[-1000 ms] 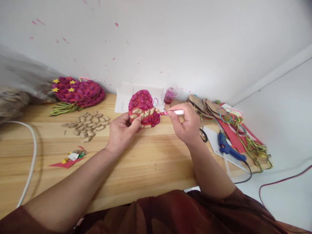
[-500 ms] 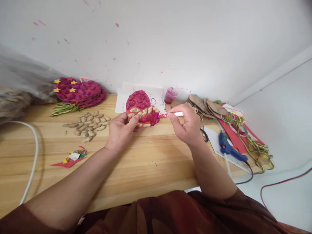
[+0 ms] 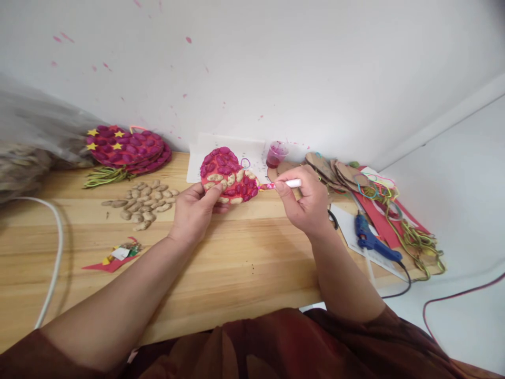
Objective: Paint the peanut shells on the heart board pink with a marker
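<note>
My left hand (image 3: pixel 197 208) grips a peanut-covered craft piece (image 3: pixel 221 160), thumb on its face and fingers behind. Most of the peanuts on the piece are purple; several across its middle and lower edge are still plain tan. A purple loop sticks up from its edge. My right hand (image 3: pixel 305 200) pinches a white-handled paintbrush (image 3: pixel 292 183), whose pink-stained end points left at the piece's right edge. The bristle tip is at or touching the peanuts there. Behind the brush stands a clear plastic cup (image 3: pixel 276 153) with dark pink paint inside.
Loose peanuts (image 3: pixel 148 200) lie left on the wooden table (image 3: pixel 221 268). Finished purple pieces (image 3: pixel 130 150) with yellow stars lean at the back left. At right are cardboard pieces (image 3: pixel 323 168), a blue glue gun (image 3: pixel 373 239), and green cords (image 3: pixel 418 242). A white cable (image 3: pixel 57 252) curves at far left.
The craft piece and my left hand have shifted slightly left. My right hand has moved a little to the right, with the brush still at the piece's right edge.
</note>
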A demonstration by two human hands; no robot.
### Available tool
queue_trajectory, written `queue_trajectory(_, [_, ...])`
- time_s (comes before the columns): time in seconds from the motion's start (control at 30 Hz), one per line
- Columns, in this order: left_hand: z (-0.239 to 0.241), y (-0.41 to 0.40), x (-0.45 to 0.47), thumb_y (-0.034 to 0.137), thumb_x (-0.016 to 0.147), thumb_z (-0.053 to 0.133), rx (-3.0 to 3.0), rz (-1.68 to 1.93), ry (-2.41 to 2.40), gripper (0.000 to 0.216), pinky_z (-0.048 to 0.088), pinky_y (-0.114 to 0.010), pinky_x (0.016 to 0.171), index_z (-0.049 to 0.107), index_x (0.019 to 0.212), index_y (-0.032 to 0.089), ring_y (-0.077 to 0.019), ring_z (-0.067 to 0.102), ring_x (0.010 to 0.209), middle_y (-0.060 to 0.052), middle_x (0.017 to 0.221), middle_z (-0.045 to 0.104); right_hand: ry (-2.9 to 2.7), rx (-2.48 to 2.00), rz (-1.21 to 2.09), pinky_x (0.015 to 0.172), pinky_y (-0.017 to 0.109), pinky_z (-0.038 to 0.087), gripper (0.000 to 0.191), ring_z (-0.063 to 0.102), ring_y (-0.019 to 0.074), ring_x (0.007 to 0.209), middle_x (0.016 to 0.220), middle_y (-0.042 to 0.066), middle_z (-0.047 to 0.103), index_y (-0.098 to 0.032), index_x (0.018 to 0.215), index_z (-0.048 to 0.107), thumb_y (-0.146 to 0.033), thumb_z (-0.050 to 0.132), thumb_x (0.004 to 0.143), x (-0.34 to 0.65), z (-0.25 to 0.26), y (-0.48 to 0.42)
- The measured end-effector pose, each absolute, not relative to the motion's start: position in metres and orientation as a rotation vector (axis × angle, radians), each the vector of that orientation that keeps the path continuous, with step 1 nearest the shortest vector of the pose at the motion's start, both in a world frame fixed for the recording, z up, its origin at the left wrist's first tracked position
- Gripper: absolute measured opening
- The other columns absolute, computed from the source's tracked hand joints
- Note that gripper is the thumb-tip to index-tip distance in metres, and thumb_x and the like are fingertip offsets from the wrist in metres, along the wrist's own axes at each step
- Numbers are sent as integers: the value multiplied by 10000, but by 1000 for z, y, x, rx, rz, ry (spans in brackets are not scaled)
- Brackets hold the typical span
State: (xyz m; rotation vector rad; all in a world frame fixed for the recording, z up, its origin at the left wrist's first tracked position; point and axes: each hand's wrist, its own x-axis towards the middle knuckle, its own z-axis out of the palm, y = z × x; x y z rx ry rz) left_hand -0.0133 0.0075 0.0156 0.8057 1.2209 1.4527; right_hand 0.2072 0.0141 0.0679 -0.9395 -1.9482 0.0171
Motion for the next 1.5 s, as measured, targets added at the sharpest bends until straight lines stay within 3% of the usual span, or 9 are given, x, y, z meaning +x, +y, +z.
queue_trajectory(0.57, [20,10,-14,292,665,819,588,1433,1107,236,564,-228,483,672,737,123,-130,624,487,-28,618,683,-1879,-932,86,860,395,491,62,655,195,847,878,19,725,-237,925,675,-273,634,954,214,68,17])
queue_trajectory(0.83, [18,13,-18,202,723,776,466,1363,1043,136,562,-203,467,698,781,106,-123,620,471,-39,599,681,-1736,-907,192,765,324,502,65,645,159,801,872,16,704,-222,941,677,-261,630,963,215,68,18])
queue_trajectory(0.97, [19,14,-17,176,759,742,439,1343,1036,82,545,-187,439,692,746,113,-119,612,462,-39,590,676,-1745,-898,218,795,332,515,70,654,161,822,901,21,716,-220,955,676,-271,630,964,215,67,18])
queue_trajectory(1.2, [22,13,-17,143,781,717,412,1320,1011,56,546,-171,439,700,746,102,-108,608,454,-41,589,680,-1686,-872,200,726,303,503,83,624,145,758,823,6,694,-218,923,670,-270,625,968,214,70,19])
queue_trajectory(1.37, [23,12,-18,138,795,703,412,1309,1007,55,548,-177,433,695,753,102,-113,610,449,-42,586,675,-1707,-896,256,774,335,521,117,639,161,799,879,26,704,-218,944,670,-320,621,974,214,69,18])
queue_trajectory(1.5, [24,12,-18,125,825,679,389,1298,1002,66,547,-174,427,687,764,103,-112,611,450,-41,595,672,-1663,-909,263,699,301,512,152,622,146,750,826,17,692,-219,916,668,-352,626,975,213,71,19])
